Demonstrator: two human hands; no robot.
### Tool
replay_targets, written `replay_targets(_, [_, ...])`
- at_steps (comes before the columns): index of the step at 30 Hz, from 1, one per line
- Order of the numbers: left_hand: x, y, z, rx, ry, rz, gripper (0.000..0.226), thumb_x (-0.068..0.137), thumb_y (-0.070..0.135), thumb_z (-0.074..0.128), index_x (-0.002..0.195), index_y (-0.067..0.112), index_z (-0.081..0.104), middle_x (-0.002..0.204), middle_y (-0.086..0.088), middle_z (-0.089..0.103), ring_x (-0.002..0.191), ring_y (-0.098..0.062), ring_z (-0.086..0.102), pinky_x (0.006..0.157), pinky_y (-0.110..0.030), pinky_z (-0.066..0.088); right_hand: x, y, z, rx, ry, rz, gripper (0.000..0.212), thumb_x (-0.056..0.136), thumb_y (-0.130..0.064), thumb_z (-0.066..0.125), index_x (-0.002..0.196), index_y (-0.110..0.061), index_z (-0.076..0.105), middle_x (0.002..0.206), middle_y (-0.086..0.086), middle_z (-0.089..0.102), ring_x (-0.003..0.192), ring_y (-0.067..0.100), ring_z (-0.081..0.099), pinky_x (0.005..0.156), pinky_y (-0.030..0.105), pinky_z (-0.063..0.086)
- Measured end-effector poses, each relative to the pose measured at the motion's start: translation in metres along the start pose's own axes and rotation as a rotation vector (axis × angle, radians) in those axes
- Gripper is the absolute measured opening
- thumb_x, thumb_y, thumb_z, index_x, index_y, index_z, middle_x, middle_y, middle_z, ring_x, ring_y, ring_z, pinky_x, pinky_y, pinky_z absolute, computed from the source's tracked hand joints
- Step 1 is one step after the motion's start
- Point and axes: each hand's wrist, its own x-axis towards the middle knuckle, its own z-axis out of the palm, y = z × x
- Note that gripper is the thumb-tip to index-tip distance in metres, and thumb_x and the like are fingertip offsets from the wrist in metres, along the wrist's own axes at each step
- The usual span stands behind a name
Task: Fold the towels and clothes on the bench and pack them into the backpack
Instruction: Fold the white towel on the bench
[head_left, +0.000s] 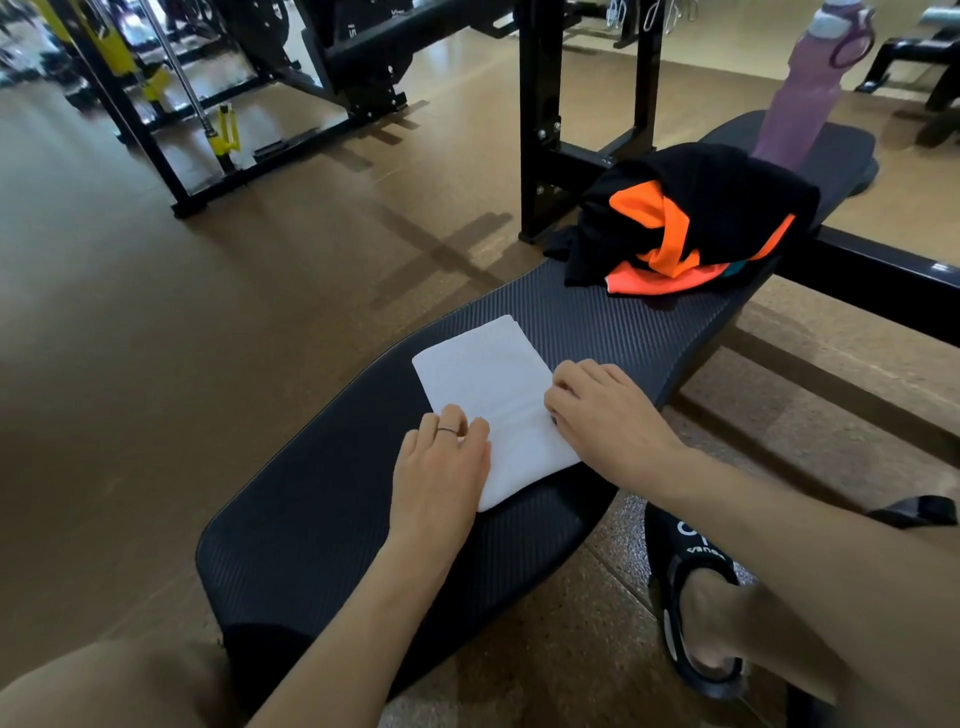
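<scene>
A white towel (493, 395), folded into a narrow rectangle, lies across the middle of the black padded bench (322, 519). My left hand (441, 467) rests on the towel's near left edge, fingers bent over the cloth; whether it grips is unclear. My right hand (602, 410) sits at the towel's right edge with curled fingertips pinching the fold. Farther along the bench lies a crumpled heap of black and orange clothes (685, 223). No backpack is in view.
A pink water bottle (805, 98) stands on the bench's far end behind the clothes. A black rack frame (540, 130) rises left of the heap. My sandalled foot (696, 613) is on the floor right of the bench. Gym machines stand at the back left.
</scene>
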Motion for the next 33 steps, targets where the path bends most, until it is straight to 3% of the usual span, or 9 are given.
replay_targets(3, [0.002,-0.005,-0.002,0.045,0.035,0.144,0.006,0.093,0.016,0.063,0.088,0.013,0.063,0.096,-0.006,0.061,0.081,-0.024,0.053,0.07,-0.035,0.044,-0.003,0.002,-0.008,0.037,-0.07,-0.068,0.025,0.091,-0.026,0.039,0.098,-0.017,0.062,0.106,-0.003,0.057,0.1,0.021,0.052,0.095,0.037,0.04])
replay_targets(6, [-0.005,-0.008,-0.01,-0.034,-0.044,0.2,0.031,0.102,0.037,0.042,0.098,0.013,0.063,0.099,-0.003,0.061,0.086,-0.022,0.055,0.078,-0.035,0.048,-0.006,0.006,-0.016,0.08,-0.171,-0.081,0.041,0.078,-0.041,0.041,0.107,-0.019,0.061,0.116,-0.006,0.057,0.112,0.017,0.052,0.106,0.036,0.034])
replay_targets(9, [-0.013,-0.014,-0.016,-0.088,-0.186,0.184,0.066,0.091,0.066,0.045,0.12,0.009,0.062,0.117,-0.004,0.064,0.104,-0.023,0.061,0.092,-0.036,0.054,-0.007,0.009,-0.017,0.075,-0.278,-0.107,0.059,0.064,-0.041,0.048,0.118,-0.019,0.055,0.126,-0.005,0.053,0.123,0.018,0.047,0.115,0.04,0.026])
replay_targets(11, [-0.014,-0.018,-0.017,-0.07,-0.212,0.196,0.072,0.086,0.067,0.047,0.125,0.008,0.061,0.121,-0.005,0.064,0.108,-0.023,0.063,0.095,-0.036,0.054,-0.005,0.009,-0.015,0.073,-0.268,-0.102,0.055,0.063,-0.034,0.051,0.115,-0.019,0.056,0.122,-0.005,0.054,0.121,0.02,0.048,0.117,0.042,0.025])
replay_targets(16, [-0.005,-0.022,-0.025,-0.161,-0.184,0.204,0.042,0.084,0.042,0.05,0.108,0.012,0.066,0.115,-0.001,0.063,0.1,-0.022,0.061,0.092,-0.034,0.051,0.007,0.011,-0.015,0.21,-0.086,-0.033,0.033,0.071,-0.035,0.044,0.093,-0.021,0.064,0.094,-0.009,0.062,0.099,0.016,0.056,0.105,0.035,0.037])
replay_targets(20, [0.002,-0.031,-0.037,-0.518,-0.226,-0.024,0.02,0.085,0.039,0.052,0.098,0.026,0.057,0.095,0.013,0.058,0.082,-0.009,0.054,0.07,-0.03,0.047,0.015,0.009,-0.022,0.503,-0.086,0.124,0.016,0.074,-0.031,0.047,0.079,-0.02,0.059,0.075,-0.007,0.057,0.077,0.014,0.054,0.08,0.034,0.043])
replay_targets(25, [0.012,-0.043,-0.037,-0.75,-0.336,-0.238,0.012,0.099,0.04,0.054,0.108,0.034,0.049,0.085,0.006,0.064,0.072,-0.013,0.061,0.062,-0.035,0.051,0.019,0.005,-0.024,0.883,-0.166,0.381,0.013,0.085,-0.022,0.056,0.095,-0.031,0.055,0.087,-0.005,0.063,0.078,0.013,0.059,0.07,0.037,0.05])
replay_targets(29, [0.016,-0.043,-0.027,-0.88,-0.354,-0.406,0.016,0.103,0.041,0.051,0.111,0.029,0.053,0.092,0.008,0.065,0.075,-0.001,0.06,0.059,-0.018,0.045,0.03,0.006,-0.016,0.909,-0.209,0.5,0.012,0.093,-0.033,0.054,0.105,-0.033,0.049,0.094,-0.004,0.063,0.083,0.013,0.062,0.07,0.036,0.05])
replay_targets(33, [0.023,-0.044,-0.02,-0.932,-0.331,-0.492,0.018,0.103,0.041,0.052,0.109,0.025,0.052,0.092,0.004,0.064,0.076,-0.007,0.058,0.065,-0.024,0.047,0.04,0.004,-0.009,0.884,-0.238,0.555,0.018,0.099,-0.038,0.051,0.113,-0.028,0.048,0.101,-0.008,0.061,0.087,0.008,0.061,0.071,0.031,0.051])
